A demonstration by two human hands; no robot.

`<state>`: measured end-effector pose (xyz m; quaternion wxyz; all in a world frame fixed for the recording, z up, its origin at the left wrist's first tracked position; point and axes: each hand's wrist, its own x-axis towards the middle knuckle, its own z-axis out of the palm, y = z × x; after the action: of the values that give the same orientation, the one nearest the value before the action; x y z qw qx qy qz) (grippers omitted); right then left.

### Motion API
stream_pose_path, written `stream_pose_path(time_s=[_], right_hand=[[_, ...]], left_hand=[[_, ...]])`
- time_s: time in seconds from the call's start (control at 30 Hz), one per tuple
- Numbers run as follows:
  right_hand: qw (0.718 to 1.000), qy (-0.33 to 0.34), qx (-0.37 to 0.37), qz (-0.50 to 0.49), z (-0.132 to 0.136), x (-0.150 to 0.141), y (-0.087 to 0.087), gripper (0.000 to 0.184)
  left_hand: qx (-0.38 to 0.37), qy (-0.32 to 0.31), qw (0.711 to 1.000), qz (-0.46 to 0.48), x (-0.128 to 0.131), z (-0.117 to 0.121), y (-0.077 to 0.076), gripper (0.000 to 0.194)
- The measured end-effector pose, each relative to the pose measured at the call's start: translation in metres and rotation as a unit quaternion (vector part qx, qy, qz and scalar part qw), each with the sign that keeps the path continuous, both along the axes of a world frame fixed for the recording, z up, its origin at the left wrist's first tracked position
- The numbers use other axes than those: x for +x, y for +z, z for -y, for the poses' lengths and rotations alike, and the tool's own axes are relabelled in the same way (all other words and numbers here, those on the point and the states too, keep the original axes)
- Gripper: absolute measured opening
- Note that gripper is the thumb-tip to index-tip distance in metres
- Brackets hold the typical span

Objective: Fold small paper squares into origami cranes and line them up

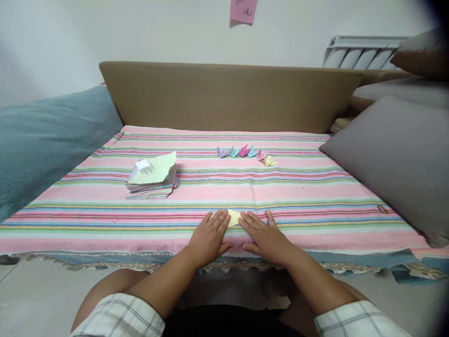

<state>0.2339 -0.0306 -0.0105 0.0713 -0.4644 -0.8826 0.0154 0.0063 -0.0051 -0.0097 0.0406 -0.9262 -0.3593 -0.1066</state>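
Note:
A small folded piece of pale yellow paper (233,217) lies on the striped cloth near its front edge. My left hand (209,237) rests flat on the paper's left side, fingers stretched out. From the right, my right hand (265,235) lies flat with its fingertips on the paper's other side, thumb and fingers apart. Both hands cover the paper's ends, so only its middle shows. Beyond them stands a row of several folded paper cranes (243,150) in purple, blue, pink and yellow.
A stack of coloured paper sheets (150,191) with a white plug-like block (144,165) on top stands at left. A grey cushion (389,159) borders the right, a blue-grey armrest (59,140) the left. A brown backrest (228,97) rises behind. A small brown ring-like object (382,209) lies at right.

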Motion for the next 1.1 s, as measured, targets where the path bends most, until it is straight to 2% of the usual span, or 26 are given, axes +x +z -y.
stream_pose_path(time_s=[0.1, 0.2, 0.3, 0.37, 0.43, 0.5, 0.57, 0.67, 0.77, 0.97, 1.1], right_hand=[[1.0, -0.03, -0.005, -0.003, 0.004, 0.008, 0.0, 0.063], [0.997, -0.073, -0.002, -0.007, 0.004, 0.017, 0.008, 0.056], [0.986, -0.158, 0.048, -0.02, -0.001, 0.019, 0.021, 0.044], [0.974, -0.194, 0.101, -0.05, -0.006, 0.01, 0.027, 0.045], [0.979, -0.146, 0.12, -0.076, -0.009, -0.007, 0.026, 0.05], [0.989, -0.041, 0.116, -0.077, -0.01, -0.027, 0.017, 0.061], [0.991, 0.023, 0.112, -0.071, -0.01, -0.043, 0.006, 0.069], [0.993, 0.024, 0.098, -0.063, -0.009, -0.053, -0.01, 0.078], [0.994, 0.009, 0.089, -0.056, -0.009, -0.05, -0.017, 0.083], [0.996, 0.005, 0.075, -0.045, -0.011, -0.046, -0.02, 0.083], [0.997, 0.003, 0.062, -0.044, -0.011, -0.047, -0.019, 0.08]], left_hand=[[-0.002, -0.002, 1.0, 0.001, 0.0, 0.0, 0.001, 0.069], [-0.005, 0.001, 1.0, -0.002, 0.0, 0.0, 0.001, 0.069], [-0.01, 0.004, 1.0, -0.007, 0.001, 0.0, 0.001, 0.07], [-0.011, 0.004, 1.0, -0.009, 0.001, 0.0, 0.001, 0.07], [-0.01, 0.006, 1.0, -0.007, 0.001, 0.0, 0.001, 0.069], [-0.012, 0.009, 1.0, -0.005, 0.0, 0.001, 0.002, 0.068], [-0.017, 0.008, 1.0, -0.004, 0.0, 0.001, 0.003, 0.07], [-0.024, 0.001, 1.0, -0.01, 0.0, 0.0, 0.003, 0.077], [-0.023, 0.009, 1.0, -0.012, -0.002, -0.001, 0.003, 0.076], [-0.025, 0.051, 0.998, -0.009, -0.019, 0.004, 0.004, 0.069], [-0.027, 0.083, 0.996, -0.009, -0.035, 0.007, 0.009, 0.072]])
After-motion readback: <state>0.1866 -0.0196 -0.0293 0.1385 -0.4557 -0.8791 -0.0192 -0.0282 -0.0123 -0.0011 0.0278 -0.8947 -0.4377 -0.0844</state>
